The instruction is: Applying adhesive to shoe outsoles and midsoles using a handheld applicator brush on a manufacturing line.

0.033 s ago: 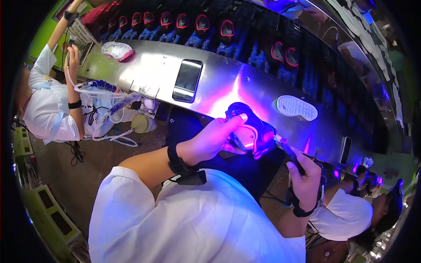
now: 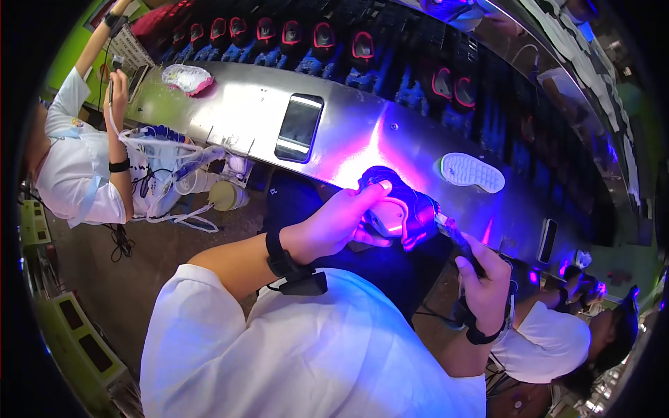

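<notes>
My left hand (image 2: 334,221) is closed round a dark shoe upper (image 2: 417,213), thumb on top and fingers underneath. Its pale heel end, edged in glowing pink, faces me under violet light. In my right hand (image 2: 489,284) is a slim brush (image 2: 460,240) with a dark handle; its pale tip is at the right side of the upper. Whether the tip touches the upper, I cannot tell. Beyond, on the metal bench, lies a white shoe sole (image 2: 472,172), tread side up.
A phone (image 2: 299,129) lies on the metal bench (image 2: 237,97); a white-and-pink sole (image 2: 188,80) is farther left. Behind runs a rack of dark shoes with pink-lit collars (image 2: 323,36). Co-workers sit at left (image 2: 83,167) and right (image 2: 547,341). A second phone (image 2: 548,240) is at right.
</notes>
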Tool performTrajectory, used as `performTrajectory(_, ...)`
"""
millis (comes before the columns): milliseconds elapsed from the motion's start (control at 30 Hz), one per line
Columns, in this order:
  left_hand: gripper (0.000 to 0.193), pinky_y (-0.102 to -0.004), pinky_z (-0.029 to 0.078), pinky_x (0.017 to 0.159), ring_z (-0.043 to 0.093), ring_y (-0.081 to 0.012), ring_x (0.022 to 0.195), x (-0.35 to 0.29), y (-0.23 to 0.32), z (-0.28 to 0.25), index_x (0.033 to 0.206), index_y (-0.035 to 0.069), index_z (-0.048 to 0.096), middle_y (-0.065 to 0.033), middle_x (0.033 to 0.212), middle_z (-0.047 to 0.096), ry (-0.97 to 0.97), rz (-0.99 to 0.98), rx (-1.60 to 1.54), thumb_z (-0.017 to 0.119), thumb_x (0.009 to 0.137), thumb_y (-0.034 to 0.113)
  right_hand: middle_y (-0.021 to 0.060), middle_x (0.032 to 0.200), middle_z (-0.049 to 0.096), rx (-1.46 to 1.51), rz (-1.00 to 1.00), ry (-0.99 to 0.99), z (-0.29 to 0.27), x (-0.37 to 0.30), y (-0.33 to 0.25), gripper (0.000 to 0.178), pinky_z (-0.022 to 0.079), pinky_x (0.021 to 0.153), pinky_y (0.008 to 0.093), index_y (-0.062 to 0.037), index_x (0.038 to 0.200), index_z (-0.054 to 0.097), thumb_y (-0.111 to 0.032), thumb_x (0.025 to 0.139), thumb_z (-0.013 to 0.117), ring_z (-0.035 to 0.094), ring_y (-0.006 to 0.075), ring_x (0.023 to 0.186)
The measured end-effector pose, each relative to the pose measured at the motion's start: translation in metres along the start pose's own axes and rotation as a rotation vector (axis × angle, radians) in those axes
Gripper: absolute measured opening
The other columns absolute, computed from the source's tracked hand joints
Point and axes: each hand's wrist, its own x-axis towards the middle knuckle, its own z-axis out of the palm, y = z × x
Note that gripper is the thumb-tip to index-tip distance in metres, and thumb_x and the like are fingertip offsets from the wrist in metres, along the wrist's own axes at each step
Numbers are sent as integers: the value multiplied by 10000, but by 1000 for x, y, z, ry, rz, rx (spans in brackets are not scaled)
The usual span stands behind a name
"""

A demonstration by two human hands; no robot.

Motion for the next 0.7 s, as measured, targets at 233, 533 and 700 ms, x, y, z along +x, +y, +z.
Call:
performTrajectory(233, 586, -399, 662, 755, 753, -315, 816, -6, -13, -31, 1445, 96, 489, -203, 1066, 720, -161, -115, -388, 489, 1051, 530, 129, 916, 704, -97, -187, 11, 13, 17, -13, 412, 509, 758, 315, -53, 1275, 705, -47, 866, 753, 650, 210, 779)
performTrajectory(533, 643, -359, 668, 646, 751, -359, 842, 2, -24, -50, 1401, 19, 503, -302, 1062, 682, -400, -402, -865, 457, 1046, 554, 82, 883, 670, -40, -252, 62, 36, 36, -7, 422, 489, 737, 289, -65, 1297, 696, -24, 880, 749, 599, 154, 767)
performTrajectory(700, 626, -306, 655, 594, 748, -330, 850, 2, -24, -39, 1418, -8, 473, -333, 1145, 643, -493, -460, -897, 460, 1056, 503, 77, 903, 675, -6, -298, 118, 40, 35, 2, 437, 496, 754, 288, -60, 1301, 693, -18, 871, 755, 611, 172, 788)
